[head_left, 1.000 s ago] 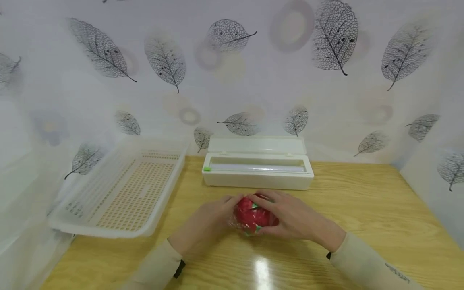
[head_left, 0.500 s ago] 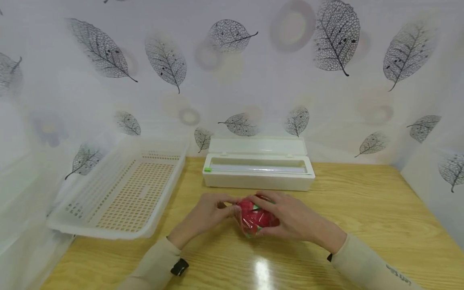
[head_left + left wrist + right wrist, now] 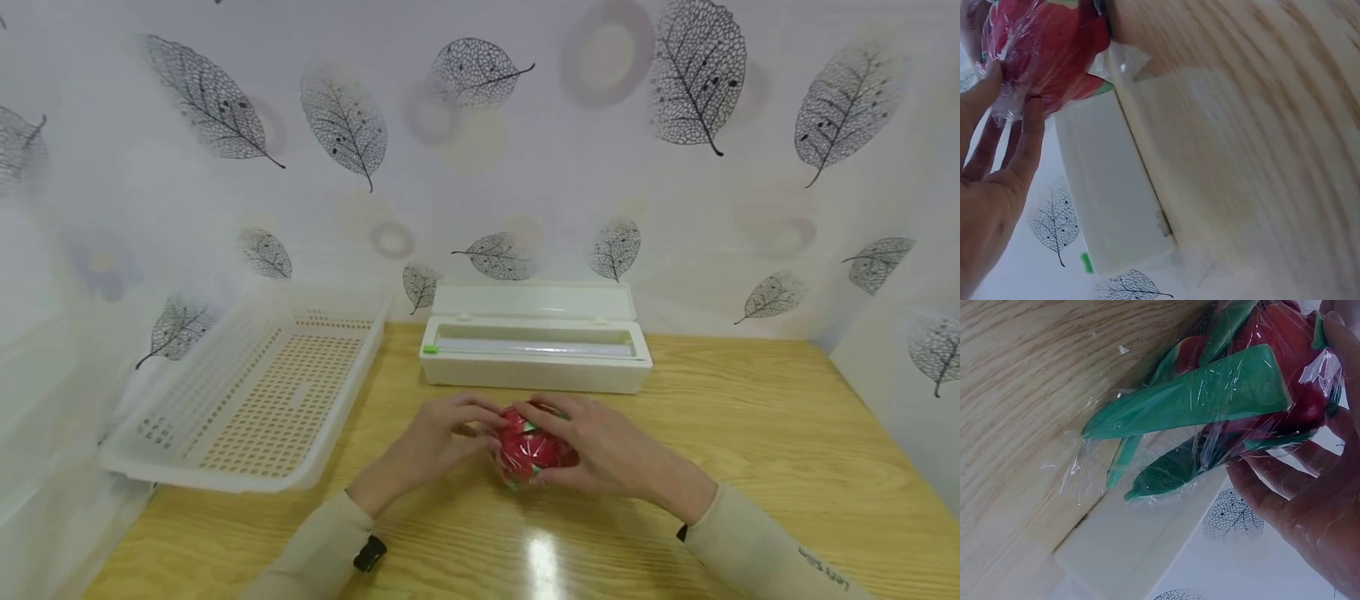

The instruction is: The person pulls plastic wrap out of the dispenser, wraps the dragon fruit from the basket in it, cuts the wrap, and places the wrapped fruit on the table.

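Observation:
A red dragon fruit [image 3: 532,450] with green scales, wrapped in clear plastic wrap, sits on the table between both hands. My right hand [image 3: 607,446] grips its right side, fingers over the top and thumb at the near side. Long green scales [image 3: 1197,394] show under the film in the right wrist view. At the fruit's left end, my left hand [image 3: 431,442] holds it between thumb and fingertips, slightly spread. Crumpled plastic wrap [image 3: 1010,103] lies between that thumb and the forefinger in the left wrist view.
Just beyond the hands stands a white cling film box [image 3: 536,375], lid up, a film roll [image 3: 532,347] inside and a green slider [image 3: 430,349] at its left. To the left is a white perforated plastic basket [image 3: 307,467]. A leaf-printed curtain [image 3: 540,192] hangs behind the wooden table [image 3: 750,433].
My left hand has turned from lying along the fruit's left side to pinching at its left end, and its thumb and forefinger have since spread apart. The right hand keeps its grip.

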The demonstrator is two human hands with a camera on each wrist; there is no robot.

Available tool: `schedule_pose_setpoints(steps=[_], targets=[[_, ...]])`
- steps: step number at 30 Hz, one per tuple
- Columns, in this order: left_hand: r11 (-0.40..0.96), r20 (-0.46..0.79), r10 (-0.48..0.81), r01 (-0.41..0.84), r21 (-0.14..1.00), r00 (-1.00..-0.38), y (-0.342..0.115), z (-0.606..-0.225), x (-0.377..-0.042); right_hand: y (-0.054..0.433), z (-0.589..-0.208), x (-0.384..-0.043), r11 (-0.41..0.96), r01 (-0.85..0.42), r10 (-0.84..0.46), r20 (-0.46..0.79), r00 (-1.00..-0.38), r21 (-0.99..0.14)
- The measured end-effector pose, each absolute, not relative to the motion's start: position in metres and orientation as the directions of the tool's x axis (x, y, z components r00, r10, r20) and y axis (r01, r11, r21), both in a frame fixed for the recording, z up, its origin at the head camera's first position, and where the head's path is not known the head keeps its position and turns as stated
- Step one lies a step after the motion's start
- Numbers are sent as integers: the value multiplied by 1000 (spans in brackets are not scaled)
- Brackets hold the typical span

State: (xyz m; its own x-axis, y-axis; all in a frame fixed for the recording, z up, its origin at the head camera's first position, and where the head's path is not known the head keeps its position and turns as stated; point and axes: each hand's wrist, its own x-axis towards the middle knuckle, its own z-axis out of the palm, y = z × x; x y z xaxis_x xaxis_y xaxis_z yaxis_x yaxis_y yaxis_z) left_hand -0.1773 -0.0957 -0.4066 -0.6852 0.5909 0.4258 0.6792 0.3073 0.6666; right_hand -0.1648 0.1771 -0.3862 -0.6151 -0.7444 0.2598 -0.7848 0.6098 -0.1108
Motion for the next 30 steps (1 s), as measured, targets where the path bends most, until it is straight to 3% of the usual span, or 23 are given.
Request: schedule_pose_setpoints(steps=[9,14,18,21,24,30], targets=[[347,447,556,685,641,-701,-91,-398,-173,176,-388,-163,601,-792,-741,297,-603,-109],[377,442,548,681,628,-711,-92,-395,-173,187,-384,-164,601,-759,-723,234,-650,-249],[450,438,622,755,478,-648,-94,-396,-172,214,-382,-169,625,-622,-659,107,-744,-472],[483,412,705,816,317,-577,-91,-396,-169,236,-385,-174,642,-512,-610,25,-792,-571],[486,341,763,836,257,-548,-81,-396,-166,251,-390,-182,666,-472,-585,-12,-811,-577],[543,230,778,809,224,-585,-63,-396,-163,258,-395,-202,722,-370,-528,-120,-840,-585]])
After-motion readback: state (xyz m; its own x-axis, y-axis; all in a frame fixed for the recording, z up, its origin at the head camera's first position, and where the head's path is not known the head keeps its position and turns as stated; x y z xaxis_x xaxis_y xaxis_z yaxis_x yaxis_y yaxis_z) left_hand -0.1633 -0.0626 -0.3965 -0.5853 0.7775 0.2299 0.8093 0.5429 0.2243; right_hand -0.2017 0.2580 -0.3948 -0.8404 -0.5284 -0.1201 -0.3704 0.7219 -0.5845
